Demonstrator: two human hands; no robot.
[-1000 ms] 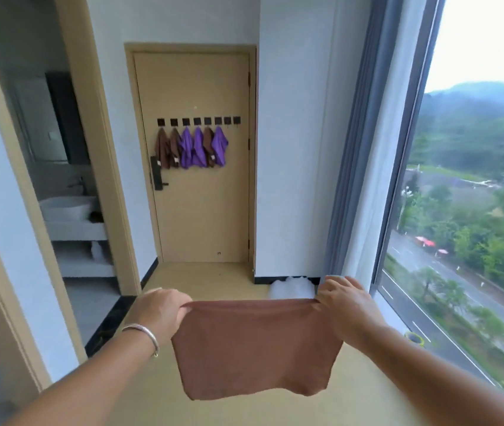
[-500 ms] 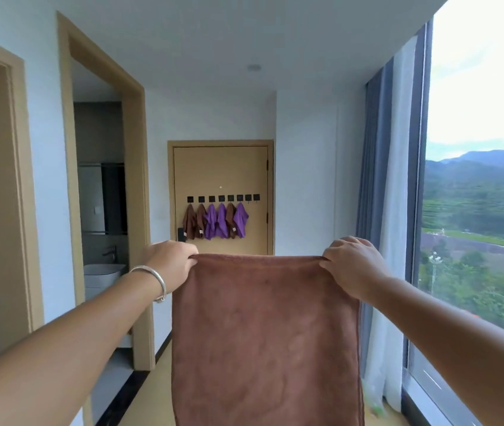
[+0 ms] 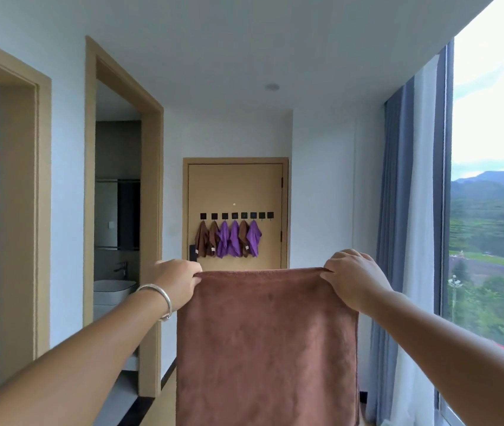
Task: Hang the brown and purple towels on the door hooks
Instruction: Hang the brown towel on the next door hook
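A brown towel point(image 3: 266, 345) hangs flat in front of me, stretched by its top edge. My left hand point(image 3: 177, 284) pinches the top left corner and my right hand point(image 3: 352, 278) pinches the top right corner. Far down the hallway stands a tan door point(image 3: 235, 186) with a row of small black hooks point(image 3: 236, 215). Brown towels point(image 3: 206, 239) and purple towels point(image 3: 229, 239) hang from the left hooks, bunched together. The two rightmost hooks point(image 3: 266, 215) are bare.
An open bathroom doorway point(image 3: 118, 235) with a white basin point(image 3: 112, 290) is on the left. Another tan door frame point(image 3: 40, 195) stands nearer left. Grey and white curtains point(image 3: 410, 241) and a tall window point(image 3: 493, 210) line the right side.
I raised the towel from low near the floor to chest height. My view tilted up, so the door now sits farther and lower, just above the towel's top edge.
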